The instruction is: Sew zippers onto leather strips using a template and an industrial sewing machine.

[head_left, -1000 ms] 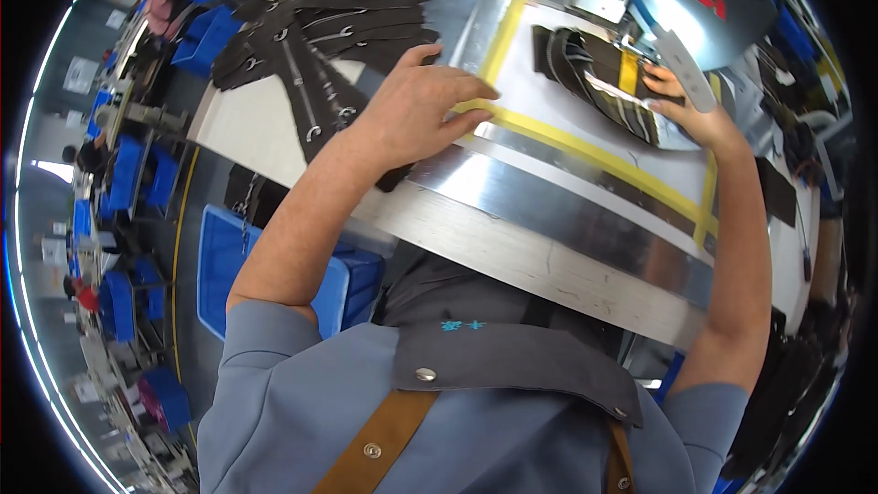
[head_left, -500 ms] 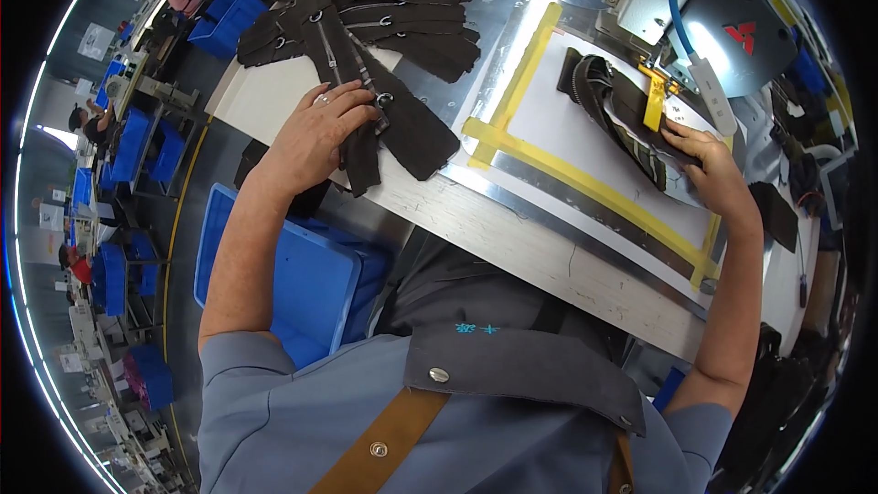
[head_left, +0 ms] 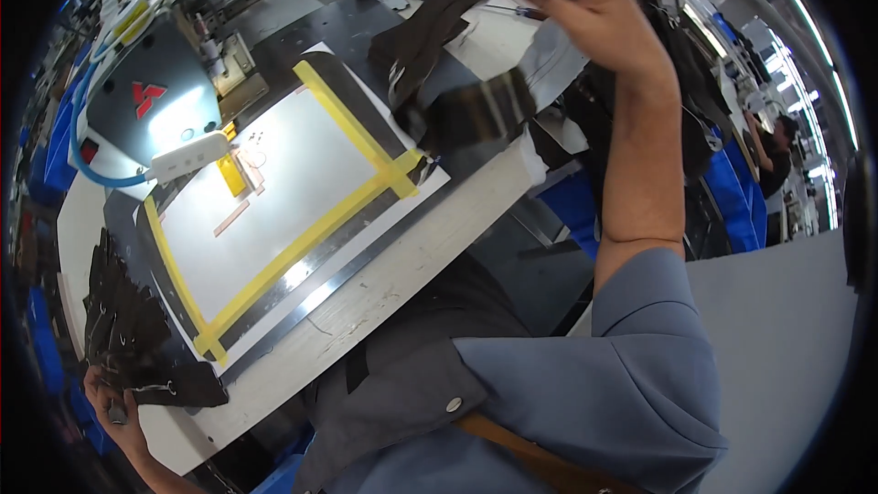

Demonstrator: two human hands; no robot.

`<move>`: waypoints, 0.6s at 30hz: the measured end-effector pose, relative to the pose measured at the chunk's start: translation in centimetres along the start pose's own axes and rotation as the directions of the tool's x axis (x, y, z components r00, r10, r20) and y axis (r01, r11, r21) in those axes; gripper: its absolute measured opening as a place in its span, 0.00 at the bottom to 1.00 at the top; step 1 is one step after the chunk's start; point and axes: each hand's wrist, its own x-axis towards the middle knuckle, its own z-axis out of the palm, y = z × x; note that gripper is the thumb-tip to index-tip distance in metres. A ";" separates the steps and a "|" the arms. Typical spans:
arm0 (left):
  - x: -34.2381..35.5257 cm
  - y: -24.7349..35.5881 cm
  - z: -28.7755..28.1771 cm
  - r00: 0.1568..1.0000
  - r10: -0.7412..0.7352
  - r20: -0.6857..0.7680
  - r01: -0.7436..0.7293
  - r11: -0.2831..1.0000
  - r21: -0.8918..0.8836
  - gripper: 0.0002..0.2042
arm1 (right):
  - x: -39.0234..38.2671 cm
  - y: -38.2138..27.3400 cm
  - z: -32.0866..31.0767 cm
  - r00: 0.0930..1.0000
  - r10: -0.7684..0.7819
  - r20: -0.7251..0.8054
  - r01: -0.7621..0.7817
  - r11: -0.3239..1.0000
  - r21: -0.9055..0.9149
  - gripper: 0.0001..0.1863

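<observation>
Head view: right hand (head_left: 599, 14) pinched dark cloth (head_left: 430, 26), seemingly for clearance, near the surface (head_left: 402, 265)'s right edge; left hand (head_left: 128, 425)'s grip I couldn't tell.

Head-worn fisheye looks down at hands (head_left: 604, 18), worktable (head_left: 384, 288) from close above.

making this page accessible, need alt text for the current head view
A raised right hand holds dark cloth, while the left hand touches a cloth pile on the table, lower left. Between them, a white sheet edged with yellow tape lies at a lit machine.
</observation>
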 end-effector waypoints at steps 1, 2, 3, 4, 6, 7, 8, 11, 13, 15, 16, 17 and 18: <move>1.6 -0.7 1.4 0.999 0.033 0.002 -0.033 0.999 -0.034 0.10 | -1.0 -2.4 -4.1 0.994 0.087 -0.072 -0.103 0.961 -0.257 0.26; 2.8 -0.9 2.6 1.000 -0.030 0.005 0.030 0.995 -0.091 0.10 | -3.1 -0.6 -6.2 0.950 0.098 -0.296 -0.183 0.944 -0.275 0.29; 3.5 -0.9 3.7 0.995 -0.103 0.013 0.104 0.984 -0.142 0.10 | -4.9 0.9 -7.8 0.843 0.146 -0.518 -0.189 0.982 -0.030 0.31; 3.8 -0.7 4.7 0.956 -0.285 0.069 0.293 0.939 -0.179 0.10 | -6.6 2.3 -10.9 0.773 0.139 -0.619 -0.243 0.966 -0.087 0.32; 5.1 0.8 7.0 0.992 -0.073 0.106 0.094 0.973 -0.209 0.10 | -10.9 4.3 -16.6 0.720 -0.078 -0.689 -0.373 0.794 -0.480 0.22; 6.0 4.0 8.3 0.996 0.040 0.080 -0.022 0.976 -0.218 0.09 | -12.9 5.1 -18.2 0.711 -0.066 -0.700 -0.411 0.769 -0.490 0.22; 6.3 5.0 10.1 0.996 0.051 0.077 -0.023 0.943 -0.333 0.09 | -14.3 5.1 -19.6 0.709 -0.065 -0.702 -0.440 0.737 -0.513 0.22; 7.5 6.6 12.6 0.987 -0.012 0.163 0.076 0.915 -0.397 0.08 | -22.1 6.2 -23.0 0.750 0.342 -0.567 -0.658 0.476 -0.583 0.20; 8.4 7.8 14.1 0.983 -0.086 0.162 0.151 0.878 -0.454 0.07 | -25.6 7.0 -22.4 0.704 0.632 -0.325 -0.610 0.304 -0.732 0.20; 8.7 7.0 15.3 0.981 -0.038 0.192 0.126 0.873 -0.471 0.06 | -26.1 6.6 -20.2 0.515 0.835 -0.194 -0.801 0.388 -0.457 0.21; 8.9 7.3 16.0 0.991 0.022 0.132 0.042 0.886 -0.461 0.06 | -25.1 6.2 -18.5 0.523 0.793 -0.312 -0.761 0.269 -0.591 0.22; 8.5 7.9 16.1 0.977 -0.148 0.156 0.209 0.821 -0.531 0.07 | -23.7 5.8 -16.5 0.545 0.728 -0.416 -0.708 0.134 -0.693 0.24; 8.3 8.5 16.5 0.979 -0.146 0.142 0.198 0.842 -0.502 0.07 | -20.9 4.9 -14.8 0.481 0.687 -0.544 -0.827 0.149 -0.542 0.27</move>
